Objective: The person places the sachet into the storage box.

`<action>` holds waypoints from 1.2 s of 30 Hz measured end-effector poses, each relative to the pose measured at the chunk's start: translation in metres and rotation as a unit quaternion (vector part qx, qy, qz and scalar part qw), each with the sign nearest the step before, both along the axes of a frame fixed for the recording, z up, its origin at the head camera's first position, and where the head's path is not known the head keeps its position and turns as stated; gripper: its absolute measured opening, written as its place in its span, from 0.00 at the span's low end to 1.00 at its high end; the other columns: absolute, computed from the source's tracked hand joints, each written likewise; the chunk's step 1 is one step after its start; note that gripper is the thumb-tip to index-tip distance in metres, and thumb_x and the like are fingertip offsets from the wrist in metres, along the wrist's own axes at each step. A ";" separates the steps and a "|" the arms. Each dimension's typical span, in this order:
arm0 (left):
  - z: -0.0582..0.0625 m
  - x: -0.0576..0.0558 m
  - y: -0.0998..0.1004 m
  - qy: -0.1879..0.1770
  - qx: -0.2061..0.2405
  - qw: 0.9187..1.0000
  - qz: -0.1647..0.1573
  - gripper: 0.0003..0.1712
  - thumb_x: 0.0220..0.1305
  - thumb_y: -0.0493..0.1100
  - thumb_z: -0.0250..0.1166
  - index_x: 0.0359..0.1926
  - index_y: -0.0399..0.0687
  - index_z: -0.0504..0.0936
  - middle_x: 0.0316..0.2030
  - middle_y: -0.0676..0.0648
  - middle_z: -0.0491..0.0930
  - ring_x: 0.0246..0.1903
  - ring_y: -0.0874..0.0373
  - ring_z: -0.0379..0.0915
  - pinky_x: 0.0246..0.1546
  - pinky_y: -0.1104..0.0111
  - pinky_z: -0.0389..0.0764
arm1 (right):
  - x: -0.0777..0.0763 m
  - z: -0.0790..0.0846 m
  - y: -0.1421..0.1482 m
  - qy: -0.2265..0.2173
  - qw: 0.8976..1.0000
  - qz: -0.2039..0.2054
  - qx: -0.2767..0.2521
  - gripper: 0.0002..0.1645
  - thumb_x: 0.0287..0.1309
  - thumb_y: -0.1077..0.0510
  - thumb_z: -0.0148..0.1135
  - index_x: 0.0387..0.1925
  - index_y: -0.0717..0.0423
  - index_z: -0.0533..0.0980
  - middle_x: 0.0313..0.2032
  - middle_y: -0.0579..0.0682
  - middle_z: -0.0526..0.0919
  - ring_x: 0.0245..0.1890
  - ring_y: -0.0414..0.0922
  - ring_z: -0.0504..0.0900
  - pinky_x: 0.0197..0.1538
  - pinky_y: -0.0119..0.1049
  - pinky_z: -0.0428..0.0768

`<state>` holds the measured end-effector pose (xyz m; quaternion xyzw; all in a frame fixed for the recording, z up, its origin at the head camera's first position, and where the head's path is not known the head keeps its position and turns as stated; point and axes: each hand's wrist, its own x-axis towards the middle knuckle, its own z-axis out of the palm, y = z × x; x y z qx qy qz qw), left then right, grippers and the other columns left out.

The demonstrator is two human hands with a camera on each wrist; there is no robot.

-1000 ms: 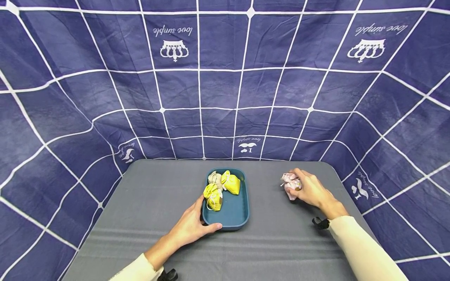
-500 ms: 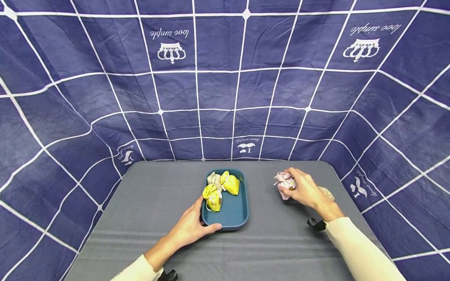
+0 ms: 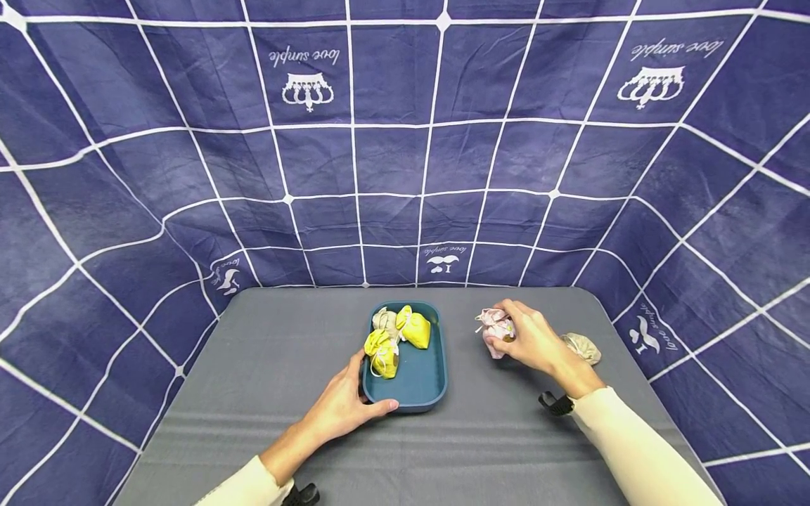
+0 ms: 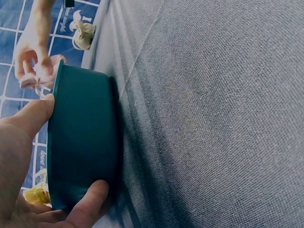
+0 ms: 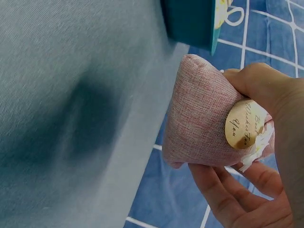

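Note:
My right hand grips a small pink drawstring pouch between thumb and fingers. It hangs above the table, right of the teal box; a round gold label with writing shows on it in the right wrist view. My left hand holds the near-left corner of the teal box, thumb at the near rim and fingers along the left side. Inside the box lie a yellow-green pouch at the left, a yellow pouch at the back right and a beige pouch at the back left.
Another beige pouch lies on the grey table, behind my right wrist. A blue cloth with white grid lines stands around the table's back and sides.
My right hand has moved left toward the box with the pink pouch. The beige pouch on the right has come out from behind that hand. The left hand and the box stay put.

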<state>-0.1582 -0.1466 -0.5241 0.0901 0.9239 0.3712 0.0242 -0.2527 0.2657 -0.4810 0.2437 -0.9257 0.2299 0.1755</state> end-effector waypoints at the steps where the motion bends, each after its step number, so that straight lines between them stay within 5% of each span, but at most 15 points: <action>1: 0.000 0.000 0.000 -0.002 0.003 1.000 0.001 0.75 0.54 0.67 0.92 0.90 0.40 0.62 0.65 0.37 0.88 0.43 0.65 0.85 0.57 0.58 0.89 | 0.000 0.001 -0.002 -0.002 1.000 0.003 -0.001 0.31 0.61 0.54 0.90 0.61 0.55 0.84 0.50 0.54 0.93 0.44 0.50 0.92 0.49 0.53 0.91; 4: 0.000 0.000 0.000 -0.007 0.013 1.000 0.001 0.73 0.54 0.66 0.93 0.88 0.40 0.63 0.65 0.38 0.88 0.38 0.68 0.83 0.51 0.64 0.88 | 0.000 0.003 -0.010 -0.005 1.000 0.012 -0.004 0.31 0.62 0.54 0.89 0.62 0.55 0.84 0.52 0.54 0.93 0.45 0.50 0.92 0.49 0.52 0.91; 9: -0.001 -0.001 0.000 -0.011 0.029 1.000 0.001 0.71 0.54 0.63 0.93 0.85 0.40 0.61 0.78 0.37 0.81 0.34 0.71 0.83 0.51 0.65 0.87 | -0.001 0.010 -0.023 -0.008 1.000 0.026 -0.008 0.32 0.62 0.54 0.89 0.62 0.56 0.84 0.55 0.56 0.93 0.48 0.50 0.93 0.52 0.53 0.92; 20: 0.002 -0.001 0.000 -0.012 0.022 1.000 0.005 0.64 0.55 0.62 0.93 0.78 0.43 0.63 0.74 0.34 0.82 0.32 0.70 0.81 0.48 0.65 0.86 | -0.004 0.019 -0.051 -0.020 0.998 0.054 -0.008 0.33 0.62 0.53 0.89 0.63 0.55 0.83 0.54 0.54 0.92 0.48 0.48 0.92 0.53 0.50 0.92; 23: 0.002 0.000 0.000 -0.010 0.022 1.000 0.002 0.63 0.55 0.62 0.93 0.78 0.44 0.64 0.70 0.36 0.85 0.31 0.71 0.81 0.47 0.65 0.86 | -0.004 0.020 -0.059 -0.027 0.998 0.057 -0.011 0.33 0.62 0.53 0.90 0.63 0.54 0.83 0.54 0.53 0.92 0.47 0.47 0.91 0.52 0.49 0.92; 26: 0.003 0.001 0.000 -0.009 0.023 1.000 -0.001 0.63 0.56 0.62 0.93 0.77 0.44 0.64 0.53 0.42 0.91 0.31 0.70 0.80 0.44 0.66 0.84 | -0.005 0.021 -0.065 -0.029 0.997 0.065 -0.014 0.33 0.61 0.53 0.90 0.63 0.54 0.83 0.54 0.54 0.92 0.47 0.48 0.91 0.52 0.49 0.93; 30: 0.005 0.002 0.000 -0.016 0.024 1.000 -0.004 0.63 0.56 0.62 0.93 0.78 0.45 0.64 0.33 0.51 0.86 0.31 0.68 0.79 0.43 0.67 0.82 | -0.007 0.022 -0.074 -0.028 0.996 0.078 -0.015 0.33 0.61 0.53 0.89 0.63 0.55 0.82 0.55 0.54 0.91 0.47 0.47 0.91 0.53 0.48 0.93; 36: 0.006 0.003 0.000 -0.017 0.027 0.999 -0.005 0.63 0.55 0.61 0.93 0.78 0.44 0.64 0.30 0.54 0.83 0.30 0.69 0.78 0.43 0.67 0.82 | -0.007 0.025 -0.087 -0.031 0.995 0.096 -0.014 0.33 0.62 0.54 0.90 0.63 0.53 0.82 0.53 0.51 0.90 0.47 0.45 0.91 0.54 0.47 0.93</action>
